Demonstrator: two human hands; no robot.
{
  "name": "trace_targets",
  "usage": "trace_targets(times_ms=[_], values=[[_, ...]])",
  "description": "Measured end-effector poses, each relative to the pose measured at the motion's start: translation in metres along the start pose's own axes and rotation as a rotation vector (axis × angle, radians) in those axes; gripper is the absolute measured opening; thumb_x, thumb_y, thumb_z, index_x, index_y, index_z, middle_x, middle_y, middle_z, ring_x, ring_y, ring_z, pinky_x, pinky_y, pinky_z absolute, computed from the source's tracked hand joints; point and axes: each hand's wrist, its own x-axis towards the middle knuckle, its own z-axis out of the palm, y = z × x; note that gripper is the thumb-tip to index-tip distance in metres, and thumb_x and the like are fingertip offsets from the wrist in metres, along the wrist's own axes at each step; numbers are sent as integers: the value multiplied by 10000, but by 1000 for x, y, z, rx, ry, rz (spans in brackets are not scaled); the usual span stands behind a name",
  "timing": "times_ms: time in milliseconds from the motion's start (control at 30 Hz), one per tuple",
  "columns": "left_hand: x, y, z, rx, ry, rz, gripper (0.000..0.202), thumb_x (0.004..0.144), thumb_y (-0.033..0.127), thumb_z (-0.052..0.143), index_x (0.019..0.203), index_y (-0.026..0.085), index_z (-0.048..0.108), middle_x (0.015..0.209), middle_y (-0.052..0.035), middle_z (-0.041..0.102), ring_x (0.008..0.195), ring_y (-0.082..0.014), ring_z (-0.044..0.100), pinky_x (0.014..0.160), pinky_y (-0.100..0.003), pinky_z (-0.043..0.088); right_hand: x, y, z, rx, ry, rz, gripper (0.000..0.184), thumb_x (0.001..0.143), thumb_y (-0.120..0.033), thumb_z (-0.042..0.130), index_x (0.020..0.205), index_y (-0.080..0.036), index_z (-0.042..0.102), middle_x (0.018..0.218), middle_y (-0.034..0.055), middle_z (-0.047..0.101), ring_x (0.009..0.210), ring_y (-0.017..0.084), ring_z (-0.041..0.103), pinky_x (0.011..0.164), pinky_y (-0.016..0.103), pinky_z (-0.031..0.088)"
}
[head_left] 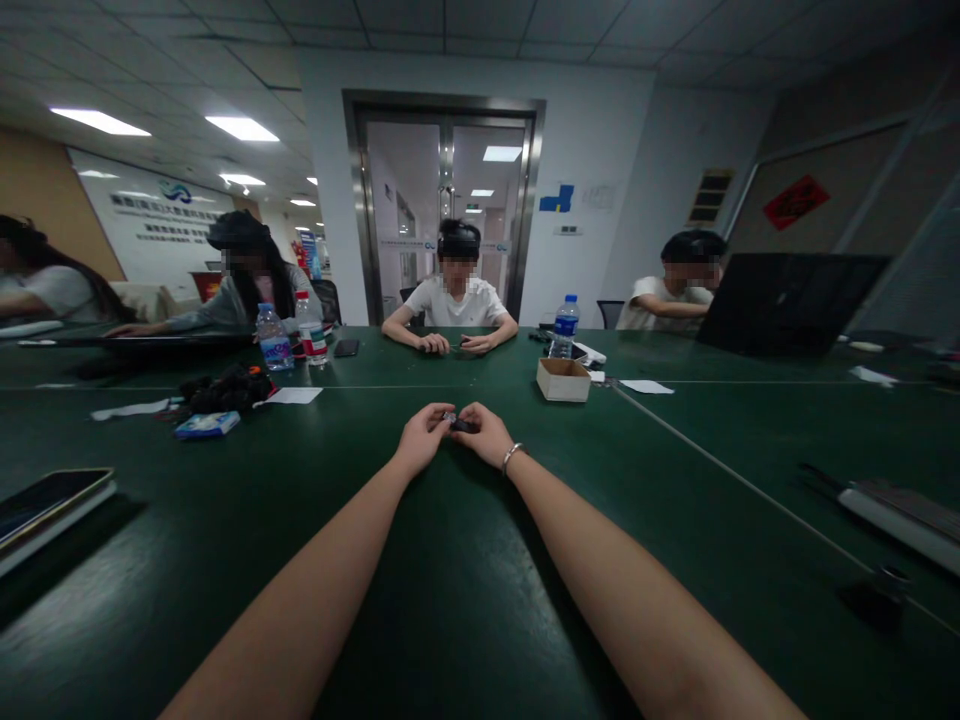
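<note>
Both arms reach forward over the green table, and my two hands meet near its middle. My left hand is closed, thumb and fingers pinching a small shiny, clear-looking piece. In my right hand, also closed, is a small black object right beside that piece. The two small things touch or nearly touch; whether they are joined, and their exact kind, I cannot make out. A silvery bracelet circles my right wrist.
Beyond my hands stands an open cardboard box, with a water bottle behind it. A black tangled heap and a blue-white packet lie left. A phone rests near left. A person sits opposite.
</note>
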Motion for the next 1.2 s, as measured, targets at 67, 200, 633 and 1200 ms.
trace_targets(times_ms=[67, 200, 633, 1200], values=[[0, 1, 0, -19, 13, -31, 246, 743, 188, 575, 987, 159, 590, 969, -78, 619, 874, -162, 600, 789, -318, 511, -1, -1, 0, -10, 1, -2, 298, 604, -266, 669, 845, -195, 509, 672, -38, 565, 598, 121, 512, 579, 244, 401], [-1, 3, 2, -76, 35, -76, 227, 749, 208, 585, 967, 146, 589, 937, -78, 619, 809, -154, 618, 749, -309, 531, -1, -3, -1, -26, -3, -1, 296, 608, -269, 664, 849, -198, 509, 657, -40, 554, 585, 121, 503, 553, 237, 385], [-2, -1, -1, 60, 107, -142, 296, 714, 393, 628, 868, 142, 606, 845, -76, 636, 681, -152, 633, 662, -287, 540, -1, -3, 0, -44, -4, -20, 269, 617, -254, 653, 836, -203, 505, 708, -26, 575, 639, 137, 538, 591, 257, 410], [-3, 3, 2, 54, 142, -75, 402, 731, 427, 586, 1040, 179, 514, 976, -92, 598, 786, -178, 617, 621, -286, 534, -1, -7, 1, -19, -1, -5, 293, 601, -277, 683, 822, -202, 506, 688, -26, 568, 632, 139, 531, 595, 264, 422]])
